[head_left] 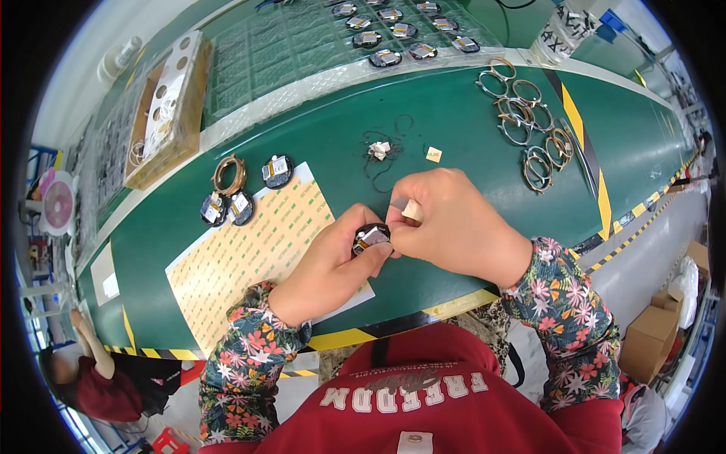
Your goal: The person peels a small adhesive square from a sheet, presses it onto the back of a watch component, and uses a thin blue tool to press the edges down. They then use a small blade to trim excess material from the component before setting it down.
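Observation:
My left hand (330,265) grips a small round black module (370,237) with a silvery rectangular part on its face, just above the front edge of the green table (469,113). My right hand (454,223) is closed beside it, pinching a small beige tape piece (413,210) over the module. A sheet of beige adhesive pads (249,253) lies under and left of my left hand. Three more round modules (277,171) and a coil ring (229,175) rest by the sheet's far edge.
Several wire rings (529,121) lie at the right. A tangle of thin wire with a small white part (380,150) and a beige scrap (433,154) sit ahead. A clear tray of modules (393,34) and a cardboard box (170,106) stand at the back. Another person (91,378) sits lower left.

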{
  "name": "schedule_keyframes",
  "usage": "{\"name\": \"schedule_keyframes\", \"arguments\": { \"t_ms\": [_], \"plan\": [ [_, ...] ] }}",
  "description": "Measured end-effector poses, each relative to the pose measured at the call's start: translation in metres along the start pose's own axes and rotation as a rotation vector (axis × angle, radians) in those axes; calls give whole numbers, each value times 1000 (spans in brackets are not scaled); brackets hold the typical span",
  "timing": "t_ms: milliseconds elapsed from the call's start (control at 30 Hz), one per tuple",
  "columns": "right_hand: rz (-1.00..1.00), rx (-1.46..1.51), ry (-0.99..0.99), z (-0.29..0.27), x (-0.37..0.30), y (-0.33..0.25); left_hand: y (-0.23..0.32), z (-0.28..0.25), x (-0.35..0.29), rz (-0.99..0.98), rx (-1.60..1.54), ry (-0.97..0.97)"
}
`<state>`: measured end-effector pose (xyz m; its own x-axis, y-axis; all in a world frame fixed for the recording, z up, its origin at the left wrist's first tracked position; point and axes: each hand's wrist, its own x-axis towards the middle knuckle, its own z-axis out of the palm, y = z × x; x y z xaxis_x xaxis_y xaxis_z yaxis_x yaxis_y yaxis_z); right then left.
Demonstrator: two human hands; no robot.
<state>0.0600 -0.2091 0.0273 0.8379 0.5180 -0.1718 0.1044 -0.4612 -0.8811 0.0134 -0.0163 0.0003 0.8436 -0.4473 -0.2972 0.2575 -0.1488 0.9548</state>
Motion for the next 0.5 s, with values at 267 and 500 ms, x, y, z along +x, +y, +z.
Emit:
{"name": "schedule_keyframes", "arguments": {
  "t_ms": [267, 500],
  "plan": [
    [-332, -355, 259, 15, -8, -3, -5, 3, 0, 47, 15, 38],
    [-346, -402, 265, 17, -11, -4, -4, 5, 0, 57, 31, 51]
  ]
}}
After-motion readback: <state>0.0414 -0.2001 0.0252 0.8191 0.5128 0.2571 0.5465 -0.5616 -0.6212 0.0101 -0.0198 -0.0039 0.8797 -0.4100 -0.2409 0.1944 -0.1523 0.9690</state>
